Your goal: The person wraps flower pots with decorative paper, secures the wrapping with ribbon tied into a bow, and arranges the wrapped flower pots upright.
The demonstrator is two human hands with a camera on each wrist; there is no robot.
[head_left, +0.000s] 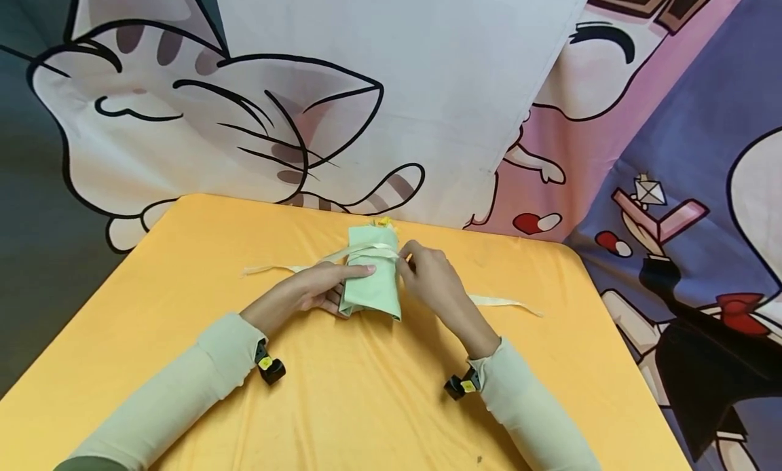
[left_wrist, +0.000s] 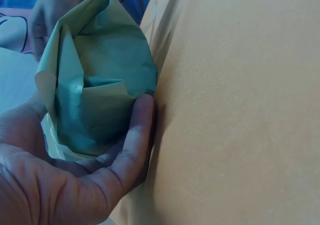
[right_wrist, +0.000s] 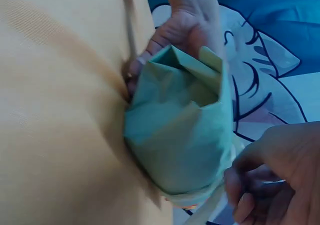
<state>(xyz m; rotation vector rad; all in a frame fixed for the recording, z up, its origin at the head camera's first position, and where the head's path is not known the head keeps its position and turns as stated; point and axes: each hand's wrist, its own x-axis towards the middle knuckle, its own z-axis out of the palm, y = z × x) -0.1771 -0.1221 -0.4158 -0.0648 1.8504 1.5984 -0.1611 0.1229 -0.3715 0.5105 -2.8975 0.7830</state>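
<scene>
A bundle wrapped in light green paper lies on the table, with a bit of yellow showing at its far end. My left hand grips it from the left, thumb across the top and fingers against the side and underneath. Round its upper part runs a pale ribbon, whose loose ends trail left and right. At the right edge, my right hand pinches the ribbon with curled fingers. The left wrist view looks into the folded near end of the paper; its contents are hidden.
A yellow cloth covers the table, slightly wrinkled near the front. Behind the table hangs a white backdrop with a cartoon cat, and a purple printed cloth hangs on the right. Each wrist wears a small black camera.
</scene>
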